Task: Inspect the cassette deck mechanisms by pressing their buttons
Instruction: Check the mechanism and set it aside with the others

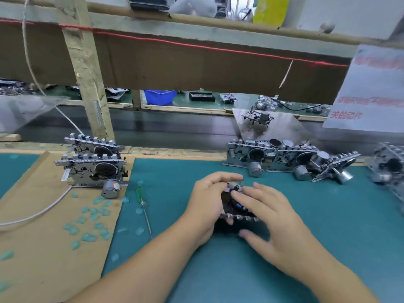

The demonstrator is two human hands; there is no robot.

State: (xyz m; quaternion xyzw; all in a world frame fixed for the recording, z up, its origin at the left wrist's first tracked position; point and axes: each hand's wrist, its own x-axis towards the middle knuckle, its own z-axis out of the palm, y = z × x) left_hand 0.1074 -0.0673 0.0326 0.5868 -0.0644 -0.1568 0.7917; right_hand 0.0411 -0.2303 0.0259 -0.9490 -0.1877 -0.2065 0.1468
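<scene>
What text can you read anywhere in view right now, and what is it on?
"关的动作": red characters, bottom line on the white paper sign hanging at upper right.
Two red lines above it on the same sign: too blurred to read.
Yellow sheet at the top: faint mark, unreadable.
Cassette deck mechanisms and the one under the hands: no legible labels or numbers.

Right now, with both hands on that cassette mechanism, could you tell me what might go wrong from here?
1. The right hand covers much of the cassette mechanism gripped by the left hand, so a wrong button could get pressed unseen.
2. The green screwdriver lies close beside the left forearm; a sweep could knock it.
3. The stacked mechanisms sit tilted on the cardboard; a bump might topple them.
</scene>
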